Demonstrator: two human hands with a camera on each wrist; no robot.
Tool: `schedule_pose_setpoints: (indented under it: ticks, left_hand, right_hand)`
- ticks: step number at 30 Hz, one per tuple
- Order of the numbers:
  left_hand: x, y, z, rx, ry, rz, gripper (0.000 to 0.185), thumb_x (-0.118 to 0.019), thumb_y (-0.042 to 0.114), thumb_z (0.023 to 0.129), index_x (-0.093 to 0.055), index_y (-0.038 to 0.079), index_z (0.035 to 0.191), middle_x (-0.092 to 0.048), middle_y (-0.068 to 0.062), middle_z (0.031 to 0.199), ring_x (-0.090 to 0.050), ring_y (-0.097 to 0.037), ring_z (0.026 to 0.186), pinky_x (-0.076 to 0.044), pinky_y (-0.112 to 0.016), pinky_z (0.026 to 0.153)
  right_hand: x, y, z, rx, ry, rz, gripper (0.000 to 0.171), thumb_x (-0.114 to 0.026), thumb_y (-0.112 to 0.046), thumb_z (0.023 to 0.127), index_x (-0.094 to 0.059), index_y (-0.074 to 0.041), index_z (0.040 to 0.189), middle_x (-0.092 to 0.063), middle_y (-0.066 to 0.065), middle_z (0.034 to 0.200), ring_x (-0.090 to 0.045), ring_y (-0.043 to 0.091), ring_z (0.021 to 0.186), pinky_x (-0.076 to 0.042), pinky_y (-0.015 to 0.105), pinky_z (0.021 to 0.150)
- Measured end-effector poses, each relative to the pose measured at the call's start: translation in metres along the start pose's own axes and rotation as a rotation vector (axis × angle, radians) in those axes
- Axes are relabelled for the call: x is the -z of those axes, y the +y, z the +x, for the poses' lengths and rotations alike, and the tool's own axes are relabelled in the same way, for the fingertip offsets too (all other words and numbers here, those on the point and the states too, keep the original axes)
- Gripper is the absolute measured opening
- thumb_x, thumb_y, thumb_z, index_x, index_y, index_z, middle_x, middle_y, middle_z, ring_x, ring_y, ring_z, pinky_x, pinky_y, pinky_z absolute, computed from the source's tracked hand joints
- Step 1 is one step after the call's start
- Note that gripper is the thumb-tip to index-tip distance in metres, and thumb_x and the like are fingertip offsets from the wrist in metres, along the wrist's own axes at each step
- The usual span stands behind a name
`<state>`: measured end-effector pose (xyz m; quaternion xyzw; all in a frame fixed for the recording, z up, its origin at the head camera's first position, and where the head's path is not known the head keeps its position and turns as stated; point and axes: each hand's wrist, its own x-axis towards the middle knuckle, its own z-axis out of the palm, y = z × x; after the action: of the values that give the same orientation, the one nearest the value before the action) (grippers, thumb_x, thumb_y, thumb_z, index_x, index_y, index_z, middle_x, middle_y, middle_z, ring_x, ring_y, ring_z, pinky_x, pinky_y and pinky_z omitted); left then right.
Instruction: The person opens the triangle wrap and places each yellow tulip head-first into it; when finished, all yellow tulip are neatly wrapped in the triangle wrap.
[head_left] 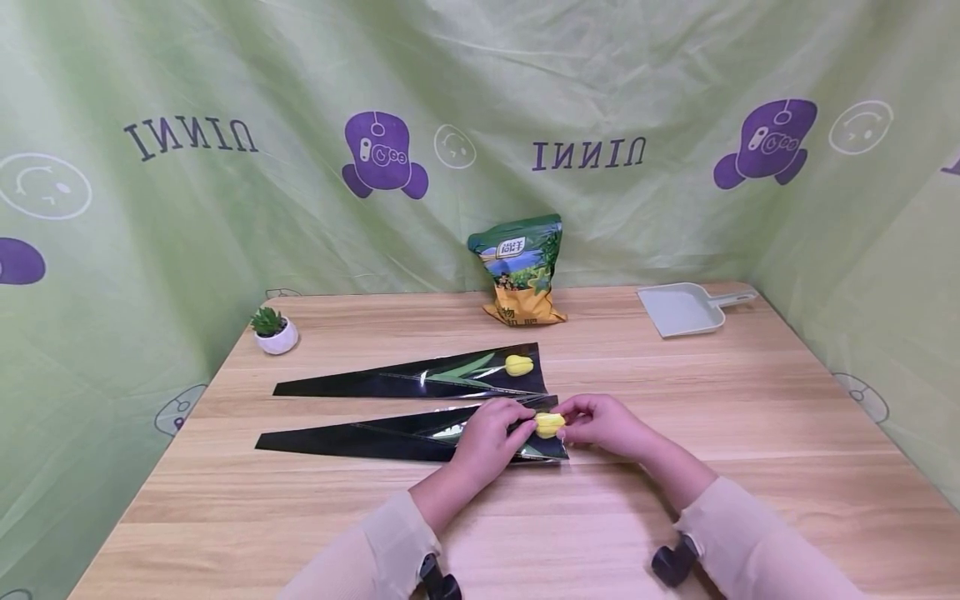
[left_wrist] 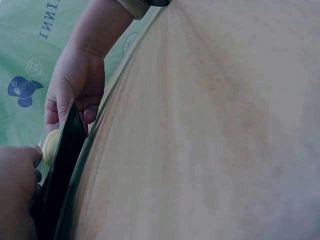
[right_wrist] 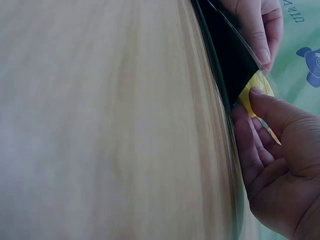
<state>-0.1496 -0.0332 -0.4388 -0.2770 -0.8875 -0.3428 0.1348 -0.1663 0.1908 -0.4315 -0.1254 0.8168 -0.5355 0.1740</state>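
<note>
A yellow tulip (head_left: 550, 425) lies at the wide end of the nearer black flower sleeve (head_left: 337, 442), which has a clear front. My left hand (head_left: 487, 437) lies across this sleeve, pinching it beside the flower head with thumb and forefinger. From the other side my right hand (head_left: 600, 427) pinches the tulip's head at the sleeve's opening. In the right wrist view the right thumb (right_wrist: 272, 107) presses on the yellow petals, with the fingers curled beneath. Stem and leaves are mostly hidden under the left hand.
Behind lies a second black flower sleeve (head_left: 337, 385) with another yellow tulip (head_left: 519, 365) inside. A small potted succulent (head_left: 275, 333) stands at the back left of the wooden table (head_left: 262, 525). Farther back are an upright printed bag (head_left: 521, 271) and a grey dustpan (head_left: 682, 308).
</note>
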Motion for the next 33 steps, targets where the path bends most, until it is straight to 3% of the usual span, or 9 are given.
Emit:
schedule_pose_setpoints:
  ticks: [5, 10, 18, 27, 33]
  left_hand:
    - [0.001, 0.0, 0.0, -0.002, 0.005, -0.014, 0.018, -0.068, 0.023, 0.092, -0.076, 0.011, 0.104, -0.072, -0.002, 0.101, -0.065, -0.018, 0.101, -0.053, -0.033, 0.091]
    - [0.002, 0.0, 0.001, -0.008, 0.015, -0.022, 0.018, -0.068, 0.022, 0.092, -0.075, 0.011, 0.103, -0.073, -0.002, 0.101, -0.065, -0.018, 0.102, -0.053, -0.033, 0.092]
    - [0.003, -0.001, 0.0, 0.005, 0.011, -0.023, 0.019, -0.068, 0.023, 0.092, -0.075, 0.011, 0.104, -0.073, -0.001, 0.102, -0.065, -0.018, 0.102, -0.053, -0.033, 0.092]
    - [0.003, -0.002, -0.001, 0.019, 0.001, -0.023, 0.019, -0.068, 0.023, 0.092, -0.076, 0.01, 0.104, -0.073, -0.002, 0.101, -0.065, -0.018, 0.101, -0.054, -0.033, 0.09]
    - [0.002, -0.003, -0.002, 0.017, -0.009, -0.028, 0.019, -0.069, 0.023, 0.092, -0.076, 0.01, 0.103, -0.072, -0.002, 0.101, -0.065, -0.018, 0.101, -0.054, -0.033, 0.09]
  right_hand:
    - [-0.006, 0.0, 0.004, 0.02, 0.011, -0.044, 0.038, -0.078, -0.015, 0.082, -0.067, 0.003, 0.114, -0.07, 0.009, 0.093, -0.063, 0.009, 0.074, -0.056, 0.021, 0.063]
    - [-0.01, -0.001, 0.005, 0.074, -0.006, -0.018, 0.036, -0.078, -0.016, 0.082, -0.068, 0.003, 0.109, -0.073, 0.005, 0.091, -0.065, 0.005, 0.077, -0.057, 0.02, 0.067]
    - [-0.014, 0.001, 0.009, 0.029, -0.04, 0.074, 0.034, -0.071, -0.005, 0.086, -0.063, 0.012, 0.114, -0.071, 0.023, 0.107, -0.068, 0.006, 0.087, -0.059, 0.021, 0.075]
    - [-0.015, -0.002, 0.01, 0.055, -0.03, -0.02, 0.031, -0.074, -0.008, 0.084, -0.068, 0.007, 0.11, -0.073, 0.018, 0.103, -0.067, 0.009, 0.086, -0.057, 0.018, 0.074]
    - [-0.013, -0.003, 0.006, 0.028, -0.019, -0.045, 0.037, -0.075, -0.012, 0.085, -0.066, 0.005, 0.117, -0.073, 0.017, 0.107, -0.068, 0.011, 0.092, -0.057, 0.019, 0.078]
